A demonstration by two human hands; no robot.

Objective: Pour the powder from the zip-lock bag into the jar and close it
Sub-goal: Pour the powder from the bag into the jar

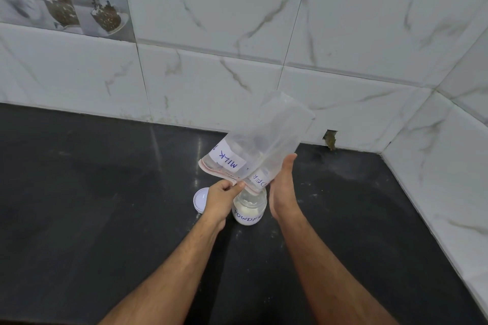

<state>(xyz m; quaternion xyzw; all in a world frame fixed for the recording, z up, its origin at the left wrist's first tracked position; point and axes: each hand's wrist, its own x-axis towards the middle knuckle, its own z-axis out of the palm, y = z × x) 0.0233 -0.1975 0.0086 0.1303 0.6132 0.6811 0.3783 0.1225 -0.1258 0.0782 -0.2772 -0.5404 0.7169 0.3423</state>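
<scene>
The bag [260,137] is upended over the jar [249,208], its pink zip mouth pointing down and its closed bottom raised toward the wall [343,34]. It looks nearly clear inside, with a white label reading "MILK" and part of a second word ending "DER" showing upside down. The left hand [220,199] pinches the zip edge of the bag between thumb and fingers [239,185], just above and left of the jar's mouth. The right hand [284,187] is held flat and open, fingers straight and together, its palm side against the bag's right edge; it grips nothing. The jar stands upright on the dark surface [79,192], near the back edge and toward the right corner, between the two hands. White powder [247,210] fills its lower part, and a label reading "POWDER" wraps its front. The lid [200,199] lies on the surface just left of the jar, partly hidden behind the left hand, open side up. Faint dusty smears show on the surface around the jar.
</scene>
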